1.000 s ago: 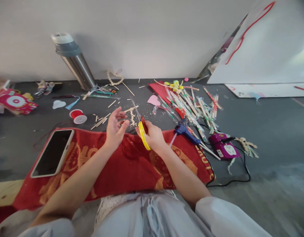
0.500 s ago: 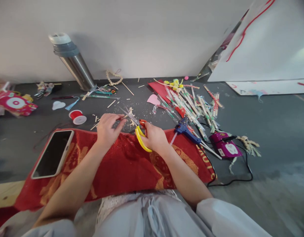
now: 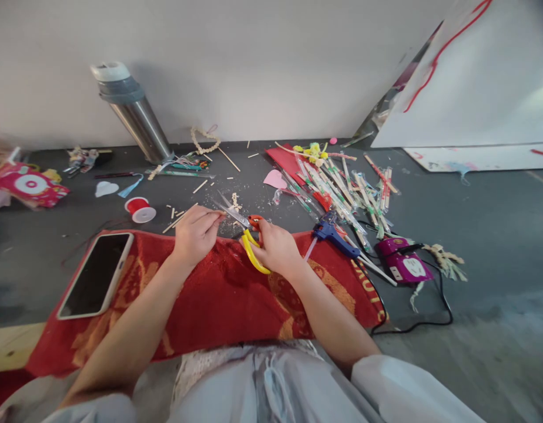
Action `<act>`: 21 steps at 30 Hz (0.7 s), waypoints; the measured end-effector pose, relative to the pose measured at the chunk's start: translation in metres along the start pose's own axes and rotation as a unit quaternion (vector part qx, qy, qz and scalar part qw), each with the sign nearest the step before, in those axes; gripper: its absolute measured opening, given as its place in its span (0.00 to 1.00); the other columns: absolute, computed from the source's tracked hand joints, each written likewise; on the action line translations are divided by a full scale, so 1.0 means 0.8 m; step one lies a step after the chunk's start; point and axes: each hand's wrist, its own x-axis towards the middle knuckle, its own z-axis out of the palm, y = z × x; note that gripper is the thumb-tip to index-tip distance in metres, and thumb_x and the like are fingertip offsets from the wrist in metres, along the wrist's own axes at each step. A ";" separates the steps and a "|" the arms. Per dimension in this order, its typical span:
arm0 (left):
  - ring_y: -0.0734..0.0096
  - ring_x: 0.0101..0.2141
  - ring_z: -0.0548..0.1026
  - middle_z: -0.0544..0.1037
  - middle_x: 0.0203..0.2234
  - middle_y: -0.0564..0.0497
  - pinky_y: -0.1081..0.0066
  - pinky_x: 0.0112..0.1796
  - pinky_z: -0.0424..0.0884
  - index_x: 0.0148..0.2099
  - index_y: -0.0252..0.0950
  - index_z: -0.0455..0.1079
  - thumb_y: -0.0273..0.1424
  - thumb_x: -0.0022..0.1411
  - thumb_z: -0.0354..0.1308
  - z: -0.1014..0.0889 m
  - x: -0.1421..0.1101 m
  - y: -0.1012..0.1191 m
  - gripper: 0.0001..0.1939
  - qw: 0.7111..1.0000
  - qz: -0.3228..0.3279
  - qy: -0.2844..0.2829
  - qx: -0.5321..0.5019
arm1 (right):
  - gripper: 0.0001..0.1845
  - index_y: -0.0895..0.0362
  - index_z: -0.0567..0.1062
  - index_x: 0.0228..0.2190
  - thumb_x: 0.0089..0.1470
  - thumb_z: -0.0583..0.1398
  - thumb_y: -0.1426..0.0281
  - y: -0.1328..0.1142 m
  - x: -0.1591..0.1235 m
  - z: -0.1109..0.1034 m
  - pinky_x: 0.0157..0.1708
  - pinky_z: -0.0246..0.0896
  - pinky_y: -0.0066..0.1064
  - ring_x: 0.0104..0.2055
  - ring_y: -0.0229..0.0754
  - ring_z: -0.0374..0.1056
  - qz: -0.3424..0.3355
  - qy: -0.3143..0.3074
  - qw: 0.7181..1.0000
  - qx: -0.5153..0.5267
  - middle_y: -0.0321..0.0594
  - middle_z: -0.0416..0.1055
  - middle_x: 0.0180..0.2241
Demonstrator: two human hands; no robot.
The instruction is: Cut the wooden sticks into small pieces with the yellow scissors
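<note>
My right hand (image 3: pixel 277 249) grips scissors (image 3: pixel 237 217) with yellow and orange handles; their blades are parted and point up and left. Close to the blades, my left hand (image 3: pixel 196 236) is closed in a pinch on a thin wooden stick, mostly hidden by the fingers. Small cut stick pieces (image 3: pixel 235 202) and pale crumbs lie just beyond the blades. Longer stick offcuts (image 3: pixel 174 222) are left of my left hand. Both hands are over the far edge of a red towel (image 3: pixel 210 311).
Wrapped chopsticks (image 3: pixel 337 188) are heaped at the right, beside a blue glue gun (image 3: pixel 333 232) and a corded purple box (image 3: pixel 401 261). A phone (image 3: pixel 95 276) lies on the towel's left. Behind stand a thread spool (image 3: pixel 140 210), a steel flask (image 3: pixel 137 117) and a stick heart (image 3: pixel 205 141).
My left fingers have closed further around the stick, so less of it shows. The scissors have shifted slightly, with their blades still parted.
</note>
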 end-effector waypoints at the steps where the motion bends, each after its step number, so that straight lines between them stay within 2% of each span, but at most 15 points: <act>1: 0.68 0.29 0.77 0.81 0.28 0.48 0.67 0.32 0.74 0.32 0.37 0.76 0.29 0.63 0.56 0.000 0.000 0.000 0.10 1.000 -0.006 -0.006 -0.005 | 0.24 0.61 0.69 0.46 0.60 0.55 0.54 0.001 0.000 0.001 0.41 0.62 0.35 0.42 0.51 0.74 -0.001 0.004 1.000 0.001 0.48 0.76 0.37; 7: 0.69 0.29 0.78 0.80 0.26 0.48 0.68 0.32 0.75 0.27 0.37 0.74 0.28 0.61 0.55 0.001 0.001 -0.002 0.12 0.998 -0.023 -0.018 -0.051 | 0.25 0.60 0.68 0.45 0.58 0.57 0.52 0.006 0.001 0.007 0.43 0.62 0.37 0.43 0.51 0.72 -0.025 0.027 0.999 0.008 0.50 0.75 0.39; 12: 0.69 0.26 0.75 0.77 0.20 0.51 0.68 0.31 0.74 0.25 0.38 0.71 0.28 0.62 0.53 -0.002 0.005 0.003 0.13 0.993 -0.033 -0.046 -0.105 | 0.29 0.62 0.67 0.46 0.56 0.57 0.50 0.007 0.002 0.007 0.48 0.62 0.41 0.47 0.54 0.71 -0.048 0.040 0.998 0.013 0.54 0.74 0.43; 16: 0.69 0.26 0.75 0.76 0.20 0.51 0.68 0.30 0.73 0.24 0.38 0.71 0.29 0.62 0.53 -0.003 0.007 0.007 0.14 0.991 -0.042 -0.070 -0.110 | 0.29 0.62 0.67 0.46 0.56 0.58 0.51 0.006 0.002 0.004 0.50 0.62 0.41 0.48 0.55 0.70 -0.047 0.029 0.998 0.006 0.54 0.73 0.45; 21: 0.69 0.28 0.77 0.78 0.22 0.50 0.68 0.33 0.75 0.25 0.38 0.71 0.27 0.62 0.54 -0.001 0.006 0.004 0.13 0.990 -0.019 -0.063 -0.122 | 0.25 0.63 0.67 0.47 0.58 0.56 0.54 0.003 0.001 0.002 0.49 0.62 0.39 0.49 0.54 0.71 -0.034 0.001 0.999 -0.001 0.54 0.74 0.44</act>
